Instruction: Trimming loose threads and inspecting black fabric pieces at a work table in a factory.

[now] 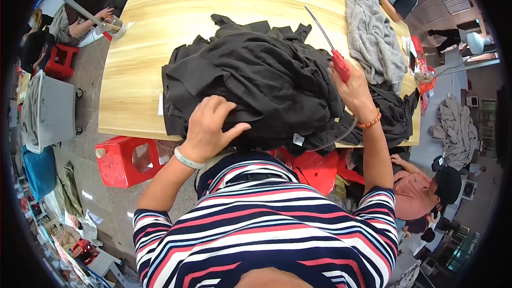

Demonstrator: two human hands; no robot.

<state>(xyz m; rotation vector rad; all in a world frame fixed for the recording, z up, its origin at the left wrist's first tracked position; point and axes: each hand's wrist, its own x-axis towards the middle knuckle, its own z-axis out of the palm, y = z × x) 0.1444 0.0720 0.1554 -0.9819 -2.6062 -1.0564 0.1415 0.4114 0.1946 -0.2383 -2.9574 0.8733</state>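
Observation:
A large heap of black fabric point(261, 74) lies crumpled on the light wooden table point(170, 0) in front of me. My left hand point(209, 128) rests on its near left part, with the fingers over the cloth and the thumb spread away from them. At the heap's right side, my right hand point(353, 95) is closed around a red air blow gun point(340, 64). Its long thin metal nozzle points up and away to the left, above the table. A thin grey hose point(348, 130) curves below that hand toward the table's near edge. A small white tag point(298, 139) shows on the cloth's near edge.
Grey knitted fabric point(373, 37) lies along the table's right side, with more black cloth point(394, 112) nearer me. Left of me are a red stool point(120, 162) and a wheeled white bin point(56, 109). People sit at the far left, far right and near right.

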